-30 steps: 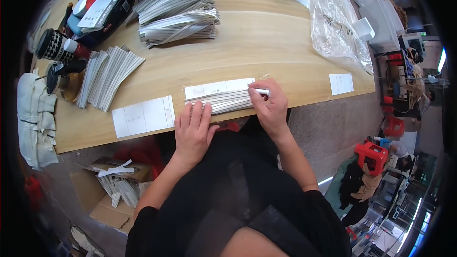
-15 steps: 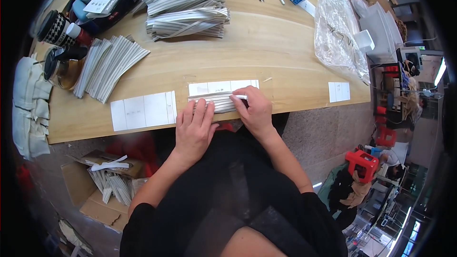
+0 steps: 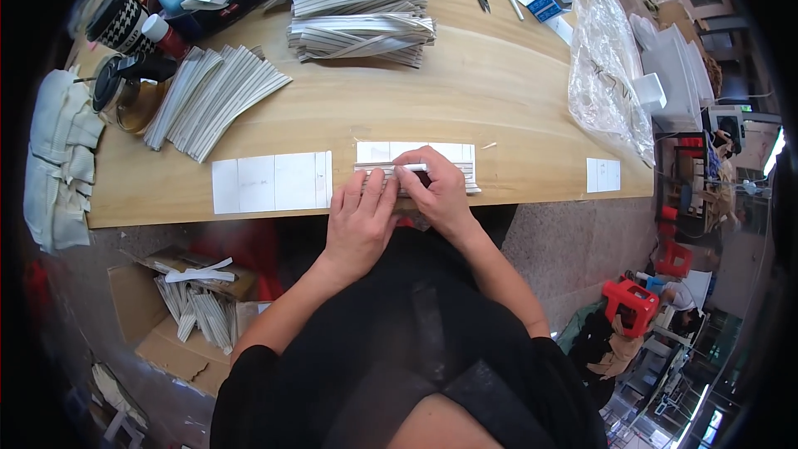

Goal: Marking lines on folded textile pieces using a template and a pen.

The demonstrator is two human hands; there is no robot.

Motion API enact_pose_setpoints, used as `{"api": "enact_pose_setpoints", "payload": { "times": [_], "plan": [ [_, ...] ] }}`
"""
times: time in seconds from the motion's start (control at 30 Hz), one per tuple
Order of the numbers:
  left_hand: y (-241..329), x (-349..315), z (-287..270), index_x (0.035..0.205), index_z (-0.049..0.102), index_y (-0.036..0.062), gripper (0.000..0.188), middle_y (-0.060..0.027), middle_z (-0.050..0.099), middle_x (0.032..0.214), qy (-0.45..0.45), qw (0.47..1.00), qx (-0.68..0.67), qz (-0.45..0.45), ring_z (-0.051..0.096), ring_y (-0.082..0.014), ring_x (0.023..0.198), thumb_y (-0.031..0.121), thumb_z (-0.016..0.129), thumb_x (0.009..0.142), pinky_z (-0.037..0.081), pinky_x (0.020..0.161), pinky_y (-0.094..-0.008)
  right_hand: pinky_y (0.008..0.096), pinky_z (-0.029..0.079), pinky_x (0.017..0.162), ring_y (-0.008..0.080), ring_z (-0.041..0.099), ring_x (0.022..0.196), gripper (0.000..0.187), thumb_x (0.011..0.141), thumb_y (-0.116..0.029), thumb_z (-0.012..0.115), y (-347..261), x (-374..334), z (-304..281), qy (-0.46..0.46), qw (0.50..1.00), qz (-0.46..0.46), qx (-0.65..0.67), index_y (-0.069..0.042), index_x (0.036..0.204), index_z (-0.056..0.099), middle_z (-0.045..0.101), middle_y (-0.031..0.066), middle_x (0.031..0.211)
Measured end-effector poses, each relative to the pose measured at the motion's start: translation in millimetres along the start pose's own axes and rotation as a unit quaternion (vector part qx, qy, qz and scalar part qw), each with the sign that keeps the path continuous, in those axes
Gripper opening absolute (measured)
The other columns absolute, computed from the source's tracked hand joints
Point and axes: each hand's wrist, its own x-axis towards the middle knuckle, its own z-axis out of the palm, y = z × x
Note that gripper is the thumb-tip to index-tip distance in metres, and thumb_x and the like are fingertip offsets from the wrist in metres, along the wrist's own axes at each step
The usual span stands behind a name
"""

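Near the table's front edge, a white card (image 3: 457, 152) lies with several narrow pale strips (image 3: 371, 167) side by side along it. My left hand (image 3: 356, 229) rests over the strips, its fingers stretched out and pressing down at their left part. My right hand (image 3: 443, 191) pinches a slim white pen-like stick (image 3: 413, 167) between thumb and fingers, just above the middle of the strips. The stick lies nearly level; its tip is by the thumb and index finger, and I cannot tell whether it touches the strips. Left of my hands is a larger lined white paper (image 3: 273, 183).
Bundled strips (image 3: 362, 37) lie at the back, with a fanned bundle (image 3: 218, 100) to the left by a glass jar (image 3: 125, 104). Clear plastic wrap (image 3: 611, 66) and a small marked card (image 3: 603, 175) are at right. An open carton (image 3: 179, 357) with strips stands below the table.
My right hand has moved left along the strips with the white stick, closer to my left hand. My left hand still presses on the strips. The whole view has shifted slightly.
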Motion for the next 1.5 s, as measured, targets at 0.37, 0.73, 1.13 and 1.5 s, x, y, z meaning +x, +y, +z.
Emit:
{"api": "enact_pose_setpoints", "payload": {
  "times": [0.37, 0.73, 1.13, 1.5],
  "plan": [
    [-3.1, 25.6, -8.3, 0.103, 0.065, 0.0075, 0.025, -0.0086, 0.059, 0.108, 0.063, 0.997, -0.038, 0.009, 0.054, -0.0282, 0.104, 0.015, 0.072, 0.080, 0.041, 0.086, -0.0405, 0.0235, 0.046, 0.059, 0.0056, 0.055, 0.063, 0.024, 0.102, -0.025, 0.059, 16.5, 29.3, -22.8, 0.084, 0.857, 0.353, 0.365, -0.008, 0.086, 0.060, 0.064, 0.0012, 0.076],
    [-164.5, -5.3, -77.7, 0.123, 0.058, 0.0015, 0.043, -0.0196, 0.054, 0.126, 0.256, 0.936, 0.159, -0.184, 0.045, -0.0420, 0.125, 0.001, 0.065, 0.081, 0.035, 0.106, -0.0526, 0.0186, 0.036, 0.062, 0.0019, 0.044, 0.068, 0.016, 0.097, -0.011, 0.062, 40.4, 103.7, -39.9, 0.147, 0.940, 0.180, 0.249, 0.000, 0.108, 0.068, 0.060, -0.0025, 0.083],
    [-67.9, 44.8, -30.1, 0.123, 0.060, 0.0015, 0.045, -0.0252, 0.048, 0.140, 0.207, 0.977, -0.046, 0.019, 0.038, -0.0501, 0.136, -0.007, 0.063, 0.078, 0.031, 0.113, -0.0604, 0.0411, 0.054, 0.072, 0.0314, 0.070, 0.079, 0.026, 0.086, -0.037, 0.062, 52.9, 181.1, -47.1, 0.141, 0.986, 0.085, -0.007, -0.019, 0.096, 0.079, 0.074, 0.0091, 0.085],
    [-0.1, 166.1, -31.5, 0.139, 0.046, 0.0012, 0.055, -0.0235, 0.053, 0.139, 0.323, 0.922, -0.076, 0.198, 0.047, -0.0472, 0.132, 0.016, 0.067, 0.091, 0.033, 0.111, -0.0607, 0.0350, 0.057, 0.067, 0.0263, 0.071, 0.083, 0.023, 0.085, -0.006, 0.073, -49.7, 75.9, -86.6, 0.253, 0.947, -0.194, 0.050, -0.012, 0.108, 0.072, 0.070, 0.0065, 0.098]
  ]
}}
